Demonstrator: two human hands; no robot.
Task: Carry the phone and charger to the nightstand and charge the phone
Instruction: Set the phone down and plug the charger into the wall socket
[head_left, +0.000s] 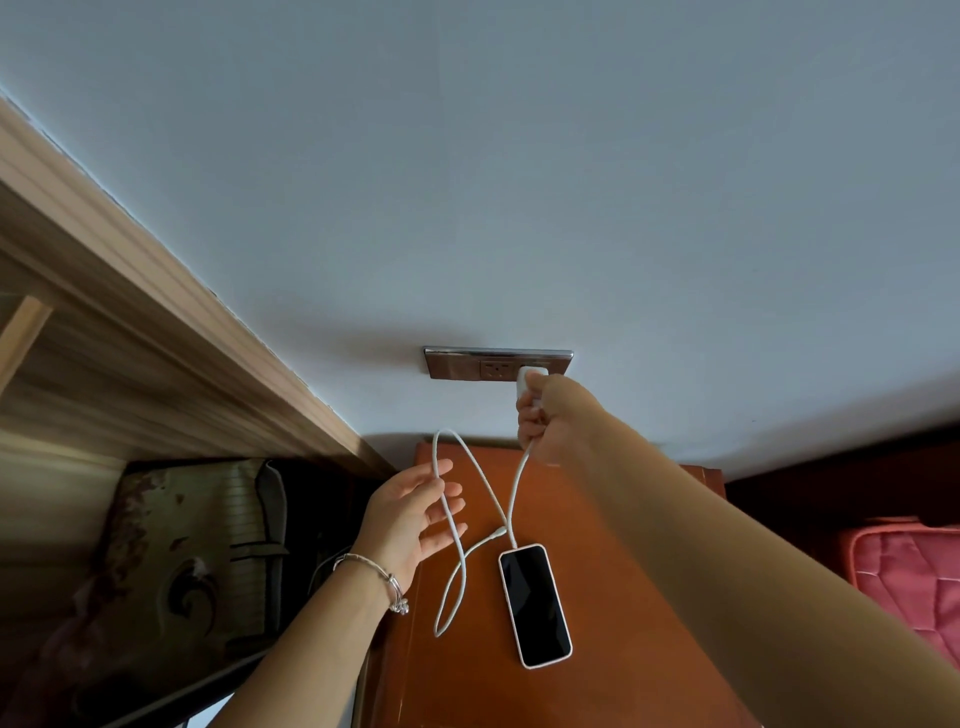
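Left hand (410, 512), lower centre: fingers relaxed, cable (457, 551) draped across them. Phone (535, 605) lies screen-up on nightstand (467, 686), cable end just beside its top edge. Right hand (550, 415), centre, grips charger (527, 376) at wall socket (457, 364).

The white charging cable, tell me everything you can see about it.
The white cable is thin, smooth and plastic-looking. One end disappears into the right hand, which grips the white adapter at the wall socket. It drops to the phone, loops up, passes through the fingers of the left hand, and trails across the orange-brown nightstand. Its connector lies beside the phone's top, seemingly unplugged.
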